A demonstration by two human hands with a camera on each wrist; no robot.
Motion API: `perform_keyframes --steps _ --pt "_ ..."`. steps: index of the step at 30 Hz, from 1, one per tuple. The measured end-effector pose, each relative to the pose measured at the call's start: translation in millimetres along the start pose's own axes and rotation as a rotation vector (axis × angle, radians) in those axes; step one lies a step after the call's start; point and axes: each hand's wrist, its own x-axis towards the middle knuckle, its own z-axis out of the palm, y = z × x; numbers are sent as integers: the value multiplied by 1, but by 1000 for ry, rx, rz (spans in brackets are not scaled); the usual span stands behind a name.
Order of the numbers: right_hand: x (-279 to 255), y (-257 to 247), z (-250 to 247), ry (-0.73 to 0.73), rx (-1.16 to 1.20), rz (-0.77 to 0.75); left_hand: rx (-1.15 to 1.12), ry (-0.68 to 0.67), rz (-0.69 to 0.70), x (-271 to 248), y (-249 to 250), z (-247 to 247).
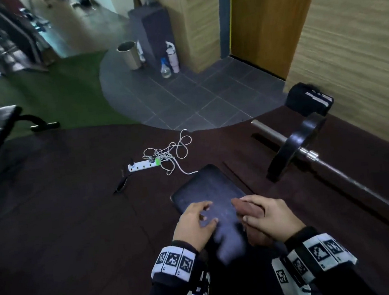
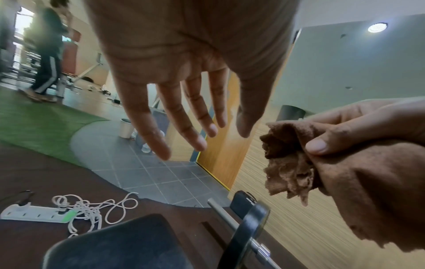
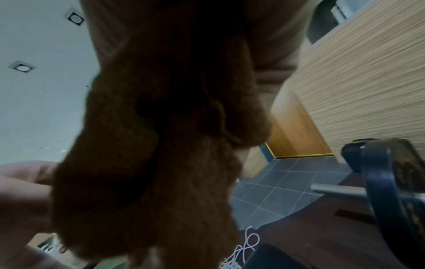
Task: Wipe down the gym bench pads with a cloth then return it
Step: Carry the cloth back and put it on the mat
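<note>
Now gripping a bunched, fuzzy brown cloth (image 2: 292, 163) in the right hand (image 1: 270, 216), fingers curled around it, over the near right edge of the dark, rounded, matte bench pad (image 1: 207, 193); hovering the left hand (image 1: 194, 226), fingers loosely spread, above the pad.

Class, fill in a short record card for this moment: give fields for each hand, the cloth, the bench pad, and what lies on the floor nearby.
left hand: open, fingers spread above the pad
right hand: grips the bunched cloth
cloth: brown, crumpled, held over the pad's right edge
bench pad: dark, below both hands
floor nearby: white power strip with tangled white cord; barbell with a black plate to the right
</note>
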Motion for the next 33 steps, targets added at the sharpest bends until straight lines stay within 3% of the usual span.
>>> perform_keyframes --steps 9,23,33 --pt "56 -78 62 -175 -96 -177 -100 196 -185 -28 -63 -71" --pt "146 -249 265 -423 -115 -391 -95 393 -463 -80 -216 -258" --pt "198 -302 326 -540 -156 -424 -152 465 -531 -52 -275 -319"
